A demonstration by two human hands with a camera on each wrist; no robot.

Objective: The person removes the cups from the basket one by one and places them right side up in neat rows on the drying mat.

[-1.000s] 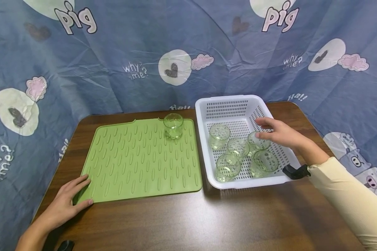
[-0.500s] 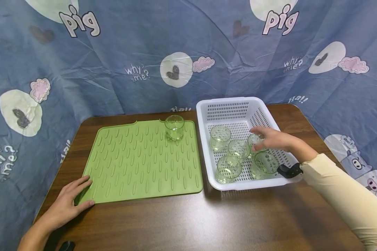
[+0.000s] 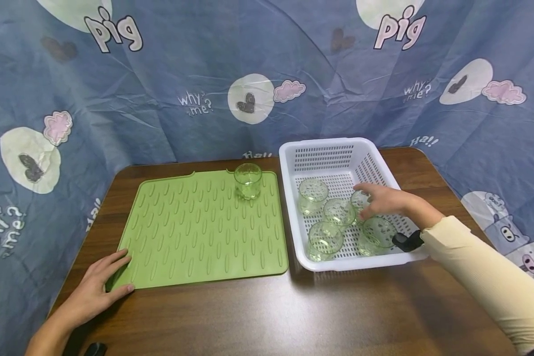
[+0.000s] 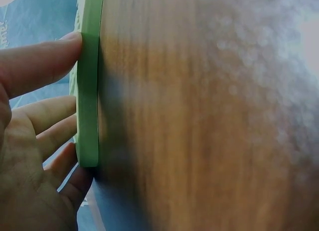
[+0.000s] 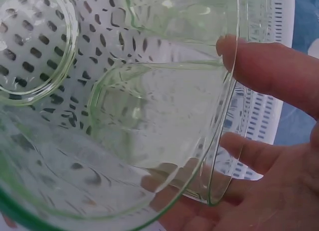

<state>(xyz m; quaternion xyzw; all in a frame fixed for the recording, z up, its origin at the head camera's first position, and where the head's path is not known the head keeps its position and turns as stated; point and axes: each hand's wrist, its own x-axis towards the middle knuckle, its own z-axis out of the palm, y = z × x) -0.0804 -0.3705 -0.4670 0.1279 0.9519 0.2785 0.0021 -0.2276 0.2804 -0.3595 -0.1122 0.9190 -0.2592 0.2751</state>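
Note:
My right hand (image 3: 384, 201) reaches into the white basket (image 3: 289, 212), thumb and fingers around a clear green-tinted glass (image 3: 358, 199). In the right wrist view the thumb is at the rim of the glass (image 5: 159, 106), and other fingers show through its far side. Several more such glasses stand upright around it, one close in front (image 3: 379, 232). My left hand (image 3: 91, 289) rests at the near left corner of the green drying mat (image 3: 196, 232), fingers extended on its edge. In the left wrist view the thumb tip touches the mat's rim (image 4: 89, 91).
One glass (image 3: 248, 182) stands upright at the mat's far right corner. The basket sits on the wooden table (image 3: 231, 316) right of the mat. A blue printed cloth (image 3: 160, 74) hangs behind the table.
My right hand has moved left and down from above the basket to the glass, its fingers coming around it. The left hand has stayed at the mat's corner.

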